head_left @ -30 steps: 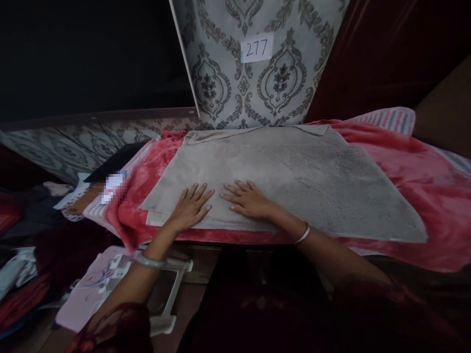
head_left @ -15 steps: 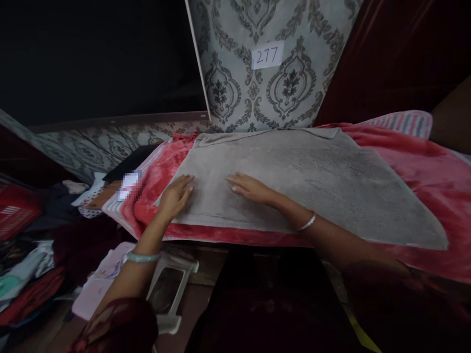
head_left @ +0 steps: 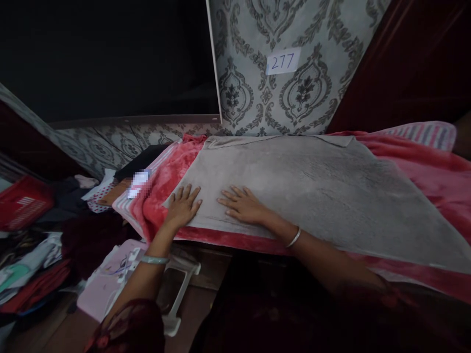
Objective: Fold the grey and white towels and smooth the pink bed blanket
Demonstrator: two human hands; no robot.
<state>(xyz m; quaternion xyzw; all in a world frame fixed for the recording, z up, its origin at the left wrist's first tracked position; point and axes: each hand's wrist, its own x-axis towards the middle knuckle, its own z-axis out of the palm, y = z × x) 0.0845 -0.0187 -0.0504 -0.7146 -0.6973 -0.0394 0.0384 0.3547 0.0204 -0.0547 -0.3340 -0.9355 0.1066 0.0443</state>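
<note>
A grey towel (head_left: pixel 316 191) lies spread flat over a red fleece blanket (head_left: pixel 423 162) on a raised surface. My left hand (head_left: pixel 182 208) rests palm down, fingers spread, on the towel's near left corner, at the edge where the blanket shows. My right hand (head_left: pixel 243 206) lies flat on the towel just to the right, fingers stretched out and pointing left. Both wrists carry a bangle. Neither hand holds anything.
A patterned grey wall panel with a paper label "277" (head_left: pixel 282 61) stands behind the towel. A red basket (head_left: pixel 24 201) and a heap of clothes (head_left: pixel 33 260) lie at the left. A pink cloth (head_left: pixel 106 279) and a white plastic stool (head_left: pixel 180 294) sit below the surface's edge.
Both hands slid over the towel toward its left corner and back a little, staying flat. The camera view shifted left and down.
</note>
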